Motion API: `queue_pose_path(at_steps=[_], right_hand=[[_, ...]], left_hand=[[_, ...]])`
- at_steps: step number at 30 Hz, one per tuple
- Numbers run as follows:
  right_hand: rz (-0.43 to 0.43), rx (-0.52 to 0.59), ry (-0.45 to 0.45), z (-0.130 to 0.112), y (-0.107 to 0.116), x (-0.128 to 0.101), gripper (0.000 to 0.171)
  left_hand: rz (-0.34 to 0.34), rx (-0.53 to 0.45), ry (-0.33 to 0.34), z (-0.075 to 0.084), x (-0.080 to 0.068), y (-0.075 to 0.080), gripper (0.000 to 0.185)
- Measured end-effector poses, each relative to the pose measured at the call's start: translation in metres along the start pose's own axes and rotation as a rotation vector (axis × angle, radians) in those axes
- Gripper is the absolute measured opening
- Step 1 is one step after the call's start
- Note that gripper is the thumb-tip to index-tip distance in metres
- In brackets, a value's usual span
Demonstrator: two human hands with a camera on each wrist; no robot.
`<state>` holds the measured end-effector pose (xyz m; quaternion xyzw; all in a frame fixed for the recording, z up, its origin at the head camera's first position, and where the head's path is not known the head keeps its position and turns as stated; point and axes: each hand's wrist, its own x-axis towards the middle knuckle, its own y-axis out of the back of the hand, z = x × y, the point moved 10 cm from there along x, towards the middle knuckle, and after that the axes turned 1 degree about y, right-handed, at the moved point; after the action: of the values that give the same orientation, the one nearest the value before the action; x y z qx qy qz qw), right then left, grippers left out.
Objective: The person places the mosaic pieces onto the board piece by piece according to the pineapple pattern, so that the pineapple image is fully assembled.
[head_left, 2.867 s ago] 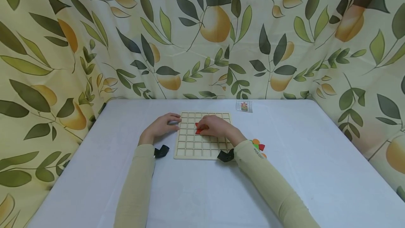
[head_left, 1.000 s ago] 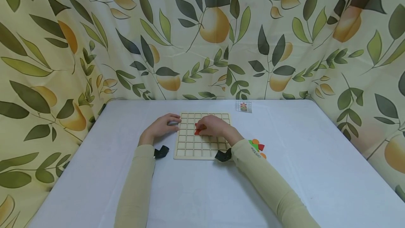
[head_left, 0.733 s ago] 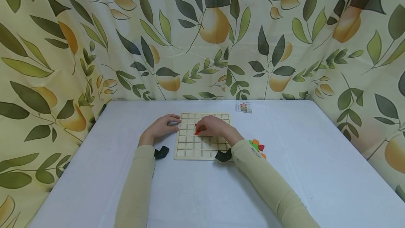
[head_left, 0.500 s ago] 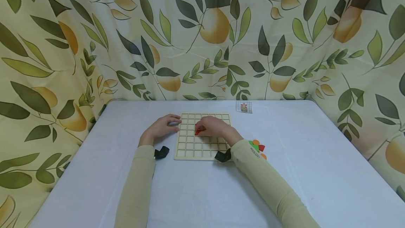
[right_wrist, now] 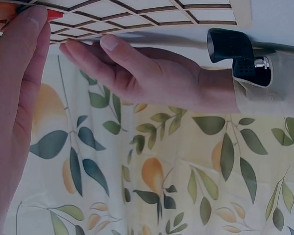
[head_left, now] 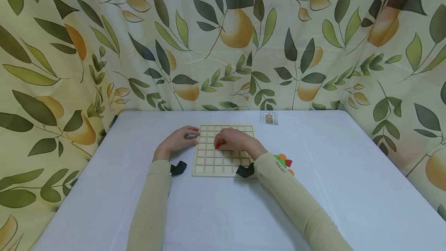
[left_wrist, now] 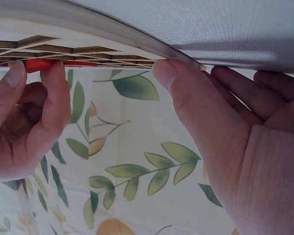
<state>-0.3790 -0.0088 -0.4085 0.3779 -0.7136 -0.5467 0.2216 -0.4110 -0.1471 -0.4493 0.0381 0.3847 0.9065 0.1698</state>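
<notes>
Almost nothing has moved since before: my right hand (head_left: pixel 235 139) still pinches the red piece (head_left: pixel 218 146) on the wooden grid board (head_left: pixel 212 162), while my left hand (head_left: pixel 181 139) rests with straight fingers at its left edge on the counter (head_left: pixel 341 173).

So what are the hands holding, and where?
The right hand presses its fingertips on a red piece lying on the wooden grid board. The left hand holds nothing; its fingers rest at the board's left edge.
</notes>
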Motion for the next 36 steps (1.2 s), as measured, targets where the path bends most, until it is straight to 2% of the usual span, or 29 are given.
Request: queue_pose_path(at_steps=[12, 21, 33, 36], right_hand=[[0.008, -0.007, 0.019, -0.0014, 0.0, -0.0005, 0.017], [0.006, -0.027, 0.098, -0.009, 0.0043, -0.0055, 0.018], [-0.01, -0.067, 0.037, -0.0023, 0.0062, -0.0034, 0.02], [0.008, -0.053, 0.033, -0.0017, 0.0071, -0.0008, 0.019]], left_hand=[[-0.001, 0.006, -0.002, -0.0011, 0.0003, -0.0009, 0.038], [-0.008, 0.002, -0.012, 0.0019, -0.0004, -0.0004, 0.038], [-0.01, 0.0, -0.008, 0.0001, 0.0002, -0.0004, 0.039], [-0.005, -0.01, -0.001, 0.0001, -0.0004, 0.0001, 0.039]])
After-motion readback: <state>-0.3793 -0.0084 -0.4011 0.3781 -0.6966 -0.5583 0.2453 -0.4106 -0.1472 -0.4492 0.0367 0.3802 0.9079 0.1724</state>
